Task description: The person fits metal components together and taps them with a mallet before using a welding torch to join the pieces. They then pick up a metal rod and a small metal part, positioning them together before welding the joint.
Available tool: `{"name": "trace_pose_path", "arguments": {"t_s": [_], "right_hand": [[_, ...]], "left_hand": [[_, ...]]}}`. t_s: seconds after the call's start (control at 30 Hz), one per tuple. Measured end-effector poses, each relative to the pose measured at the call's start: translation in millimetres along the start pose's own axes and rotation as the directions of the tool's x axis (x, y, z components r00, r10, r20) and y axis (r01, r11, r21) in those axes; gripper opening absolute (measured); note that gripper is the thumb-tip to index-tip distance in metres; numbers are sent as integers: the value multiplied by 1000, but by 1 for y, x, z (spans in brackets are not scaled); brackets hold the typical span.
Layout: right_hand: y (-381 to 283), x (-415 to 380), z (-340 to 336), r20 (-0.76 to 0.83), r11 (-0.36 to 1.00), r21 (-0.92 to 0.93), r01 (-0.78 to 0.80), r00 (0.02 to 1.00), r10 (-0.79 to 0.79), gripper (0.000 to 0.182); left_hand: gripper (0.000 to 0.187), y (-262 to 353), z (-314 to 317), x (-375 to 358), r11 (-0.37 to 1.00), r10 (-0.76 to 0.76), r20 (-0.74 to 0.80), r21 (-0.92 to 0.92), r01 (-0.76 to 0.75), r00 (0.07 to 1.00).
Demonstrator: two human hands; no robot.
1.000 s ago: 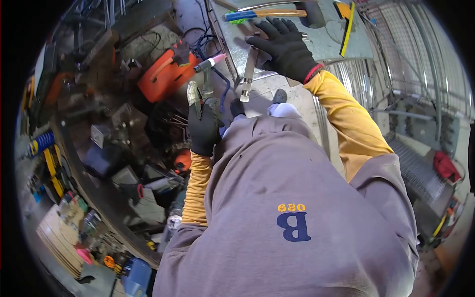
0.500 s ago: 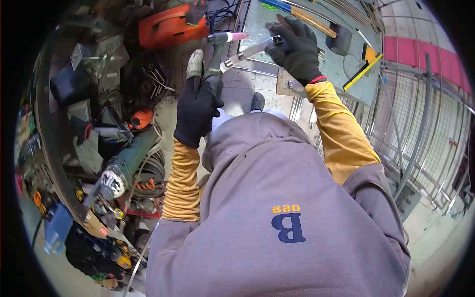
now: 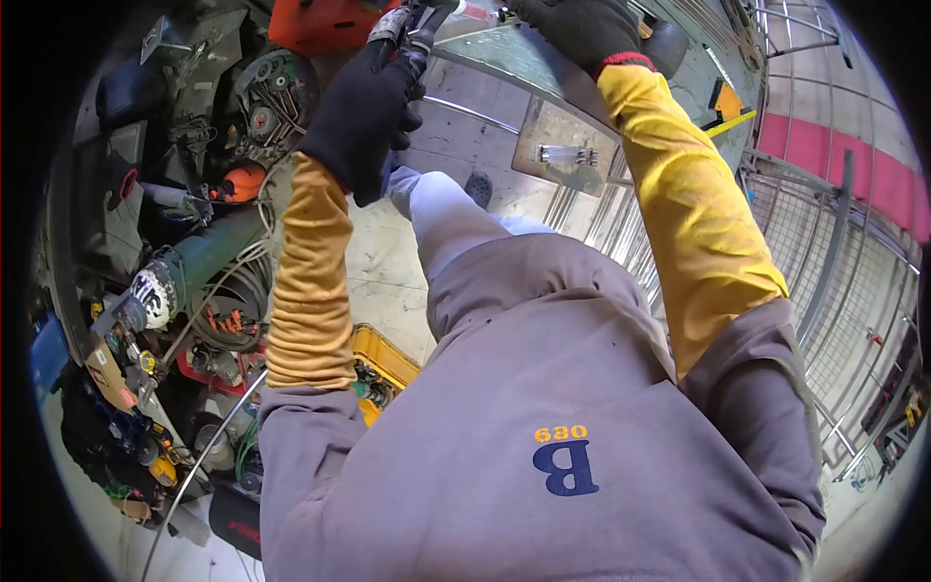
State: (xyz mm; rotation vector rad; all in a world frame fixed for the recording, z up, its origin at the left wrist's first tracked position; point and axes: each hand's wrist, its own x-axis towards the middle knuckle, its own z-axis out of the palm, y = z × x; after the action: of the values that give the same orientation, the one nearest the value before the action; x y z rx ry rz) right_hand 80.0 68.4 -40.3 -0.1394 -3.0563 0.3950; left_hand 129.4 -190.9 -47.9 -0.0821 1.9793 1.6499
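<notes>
My left hand (image 3: 364,126), in a black glove with pale fingertips, is closed round a dark torch-like tool (image 3: 425,29) at the top of the view. A pale pinkish tip (image 3: 472,11) shows beside the tool, over the corner of the metal worktop (image 3: 519,60). Black-gloved too, my right hand (image 3: 582,27) is over the worktop at the top edge. Its fingertips are cut off by the frame, so what it holds is hidden. A dark hammer head (image 3: 665,48) lies just right of it.
A board (image 3: 533,131) bears a bundle of short shiny rods (image 3: 567,155). Left are an orange case (image 3: 325,24), a green cylinder (image 3: 223,242) and hoses. A yellow toolbox (image 3: 388,354) is on the floor. Metal bars and mesh (image 3: 790,209) are at the right.
Both hands now appear higher in the view, my left also further left. The clear tube seen earlier at my right hand is out of sight. The view has shifted, showing more floor and the yellow toolbox.
</notes>
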Motion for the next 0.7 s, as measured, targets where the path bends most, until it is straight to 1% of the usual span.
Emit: {"name": "trace_pose_path", "arguments": {"t_s": [0.03,0.07,0.13,0.17,0.23,0.33,0.43,0.5,0.57,0.7], "right_hand": [[-1,3,-2,63,999,-29,-13,998,15,75],[-2,5,-4,62,999,-32,-6,998,8,75],[-6,10,-9,123,998,-60,-19,992,26,75],[-14,11,-18,119,998,-62,-18,993,25,75],[-24,15,-27,237,987,-129,-96,963,125,73],[-24,18,-27,221,986,-153,-71,970,104,73],[-19,18,-23,206,988,-148,-53,975,83,73],[-15,20,-22,203,990,-136,-44,977,71,72],[-13,24,-21,252,981,-196,3,967,47,71],[-13,19,-22,213,983,-186,11,977,29,70]], "left_hand": [[56,-1,1,0,999,-21,4,43,21,1000],[56,-2,2,0,999,-18,-1,37,18,1000],[54,-3,4,1,997,22,-20,69,-21,1000],[54,-3,5,2,997,26,-20,68,-25,999],[54,-3,5,5,998,16,-13,54,-15,1000],[50,-6,5,7,999,-26,-20,48,27,999],[51,-4,8,6,999,-29,-30,27,29,999],[51,-2,11,5,999,-28,-31,42,29,999],[52,1,13,4,998,-28,-34,60,30,999],[53,3,14,4,995,-25,-42,98,29,999]]}}
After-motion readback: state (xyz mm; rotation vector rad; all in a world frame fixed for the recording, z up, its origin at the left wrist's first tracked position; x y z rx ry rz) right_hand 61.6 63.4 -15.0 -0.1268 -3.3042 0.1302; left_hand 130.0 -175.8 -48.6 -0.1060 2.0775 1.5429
